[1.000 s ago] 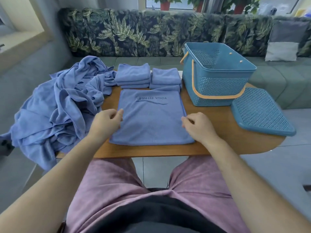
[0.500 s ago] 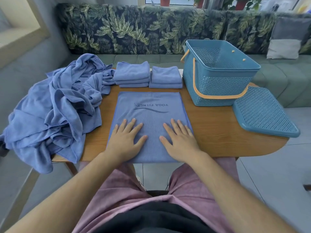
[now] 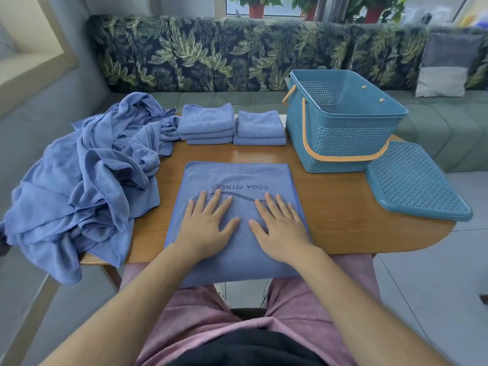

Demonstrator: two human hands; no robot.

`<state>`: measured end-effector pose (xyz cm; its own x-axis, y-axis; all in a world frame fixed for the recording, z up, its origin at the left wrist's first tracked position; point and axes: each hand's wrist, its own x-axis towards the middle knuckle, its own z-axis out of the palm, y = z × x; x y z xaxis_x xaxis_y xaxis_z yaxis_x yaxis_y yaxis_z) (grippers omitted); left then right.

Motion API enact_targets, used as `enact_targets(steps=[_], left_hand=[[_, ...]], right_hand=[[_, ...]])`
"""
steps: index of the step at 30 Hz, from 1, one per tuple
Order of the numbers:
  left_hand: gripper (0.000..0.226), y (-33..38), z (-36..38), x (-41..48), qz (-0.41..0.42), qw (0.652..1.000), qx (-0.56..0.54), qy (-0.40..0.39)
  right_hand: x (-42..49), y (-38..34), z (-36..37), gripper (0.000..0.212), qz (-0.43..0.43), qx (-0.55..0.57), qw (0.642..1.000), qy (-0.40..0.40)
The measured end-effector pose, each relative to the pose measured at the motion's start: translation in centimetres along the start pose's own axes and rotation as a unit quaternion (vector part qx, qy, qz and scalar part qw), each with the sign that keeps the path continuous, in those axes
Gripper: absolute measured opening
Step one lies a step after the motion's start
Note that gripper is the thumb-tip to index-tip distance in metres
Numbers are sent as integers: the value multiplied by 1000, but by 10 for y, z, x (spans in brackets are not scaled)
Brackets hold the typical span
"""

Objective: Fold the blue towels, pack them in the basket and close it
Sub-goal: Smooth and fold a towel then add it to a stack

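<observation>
Pressing left hand (image 3: 204, 231), right hand (image 3: 281, 231) on one towel (image 3: 237, 174); two stacks (image 3: 206, 122) (image 3: 258, 125) behind

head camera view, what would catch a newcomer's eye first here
The left hand and right hand press flat on a blue towel printed YOGA FITNESS at the near edge of the table. A crumpled heap of blue towels spills over its left end. At the right stands the open teal basket, its lid lying beside it.

I see left hand (image 3: 204, 231) and right hand (image 3: 281, 231) flat on the towel (image 3: 237, 175), fingers (image 3: 214, 204) straight. Folded stacks (image 3: 207, 120) beyond the fingers, basket (image 3: 343, 143) beyond-right.
</observation>
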<state>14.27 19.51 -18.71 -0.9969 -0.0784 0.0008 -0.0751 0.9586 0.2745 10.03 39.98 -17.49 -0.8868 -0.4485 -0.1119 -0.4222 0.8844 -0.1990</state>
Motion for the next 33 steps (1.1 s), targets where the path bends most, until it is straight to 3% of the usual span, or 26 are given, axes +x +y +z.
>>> enact_targets(steps=[4, 8, 10, 13, 16, 19, 24, 29, 33], left_hand=[[75, 3, -2, -56, 35, 998, 26, 40], [51, -1, -13, -37, 58, 991, 1, 122], [45, -10, -18, -6, 53, 990, 5, 130], [41, -30, -20, 33, 25, 993, 17, 118], [31, -45, -19, 41, 22, 988, 5, 155], [34, -58, -19, 38, 1, 984, -17, 180], [34, -69, -23, 44, 17, 987, -17, 156], [22, -78, -27, 44, 10, 983, -57, 172], [11, -80, -29, 43, 8, 982, -76, 173]], right_hand=[[-52, -5, 0, 82, -23, -10, 1000, 18], [-29, 1, -11, 52, -36, -8, 991, 127], [5, 13, -18, 39, -37, 3, 989, 142], [49, 34, -21, 37, -37, 5, 992, 124], [60, 47, -14, 29, -33, -5, 981, 192], [56, 57, -4, 21, -32, 47, 967, 247], [60, 61, -9, 3, -77, 163, 945, 272], [58, 62, -13, 4, -24, 277, 926, 256], [59, 60, -13, 3, -14, 276, 924, 262]])
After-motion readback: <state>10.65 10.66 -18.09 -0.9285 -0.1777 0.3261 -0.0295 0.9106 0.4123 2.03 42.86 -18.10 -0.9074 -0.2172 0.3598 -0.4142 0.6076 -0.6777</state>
